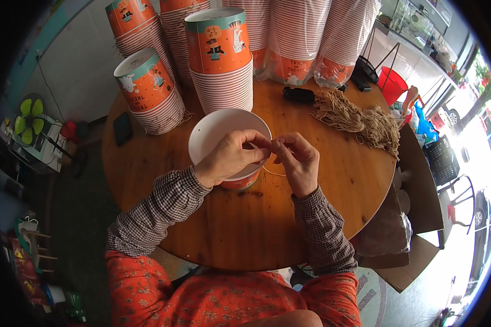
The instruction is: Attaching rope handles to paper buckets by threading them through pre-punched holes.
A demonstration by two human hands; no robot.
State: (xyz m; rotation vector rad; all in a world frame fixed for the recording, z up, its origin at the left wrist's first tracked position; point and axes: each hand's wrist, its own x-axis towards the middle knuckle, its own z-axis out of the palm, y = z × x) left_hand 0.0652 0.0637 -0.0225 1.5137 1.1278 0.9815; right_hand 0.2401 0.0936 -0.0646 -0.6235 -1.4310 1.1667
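Note:
A round paper bucket, white inside with an orange printed outside, stands mouth up and tilted slightly on the table in front of me. My left hand reaches across its mouth, thumb and fingers pinched together at the right rim. Just outside that rim, my right hand is closed in a pinch, its fingertips meeting those of the left. A thin pale string hangs in a loop below the fingertips, beside the bucket. Its ends are hidden among the fingers.
Nested bucket stacks stand beyond my hands: a tall orange one, a leaning one, and plastic-wrapped ones. Bundled strings lie right on the round wooden table. A dark phone-like object lies left. Cardboard boxes stand right.

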